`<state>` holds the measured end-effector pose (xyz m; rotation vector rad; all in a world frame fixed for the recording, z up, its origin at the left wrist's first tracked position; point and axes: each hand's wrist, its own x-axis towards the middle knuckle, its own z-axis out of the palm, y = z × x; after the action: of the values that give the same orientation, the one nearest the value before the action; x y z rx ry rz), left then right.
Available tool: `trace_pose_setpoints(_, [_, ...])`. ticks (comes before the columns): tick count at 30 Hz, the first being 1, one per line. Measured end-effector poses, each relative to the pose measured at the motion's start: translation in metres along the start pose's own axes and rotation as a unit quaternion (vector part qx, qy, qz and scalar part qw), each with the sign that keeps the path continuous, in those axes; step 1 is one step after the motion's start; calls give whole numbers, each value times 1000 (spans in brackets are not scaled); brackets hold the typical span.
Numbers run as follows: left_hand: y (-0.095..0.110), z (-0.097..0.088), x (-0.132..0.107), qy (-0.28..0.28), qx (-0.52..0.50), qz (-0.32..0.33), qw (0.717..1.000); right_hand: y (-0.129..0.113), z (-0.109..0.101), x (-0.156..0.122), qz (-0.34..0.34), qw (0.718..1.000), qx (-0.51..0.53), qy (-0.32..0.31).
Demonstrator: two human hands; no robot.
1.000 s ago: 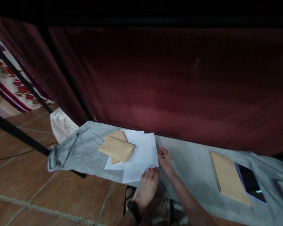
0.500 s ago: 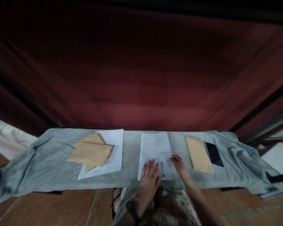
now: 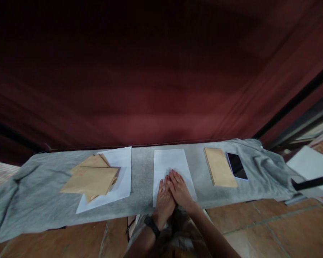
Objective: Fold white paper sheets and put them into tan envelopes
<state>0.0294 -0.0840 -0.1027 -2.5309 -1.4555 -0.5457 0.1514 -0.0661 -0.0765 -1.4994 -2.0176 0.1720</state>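
A white sheet of paper lies in front of me on the grey cloth. My left hand rests flat on its lower part, fingers stretched out and pointing away from me. Beside it, slightly overlapping, my right hand also lies flat on the paper with its fingers extended. Neither hand grips anything. Parts of the sheet under the palms are hidden.
On the left, several brown envelopes lie loosely piled on white paper. A neat stack of brown envelopes and a phone lie to the right. Grey cloth covers the narrow surface, with a dark red panel behind it.
My right hand has let go of the paper's right edge and moved left, flat beside my left hand. The creases seen on the paper before no longer show clearly. The view has shifted slightly.
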Motion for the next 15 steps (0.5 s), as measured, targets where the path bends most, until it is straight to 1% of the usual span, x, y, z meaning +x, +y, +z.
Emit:
trace_pose_setpoints(1, [0, 1, 2, 1, 4, -6, 1000, -2, 3, 0, -6, 1000, -18, -14])
trace_pose_setpoints(3, [-3, 0, 3, -5, 8, -32, 999, 2, 4, -3, -3, 998, -57, -25])
trace_pose_setpoints(5, [-8, -7, 2, -15, 3, -62, 998, 13, -2, -8, -1, 995, -95, -25])
trace_pose_setpoints(10, [-26, -26, -5, -18, 1, -132, 991, 46, -22, -24, 13, 984, -178, -11])
trace_pose_setpoints(12, [-33, -29, -9, -12, 9, -162, 987, 55, -28, -29, 20, 981, -195, -7])
trace_pose_setpoints(15, [-38, -31, -11, 8, 18, -199, 980, 60, -33, -35, 21, 979, -204, -5])
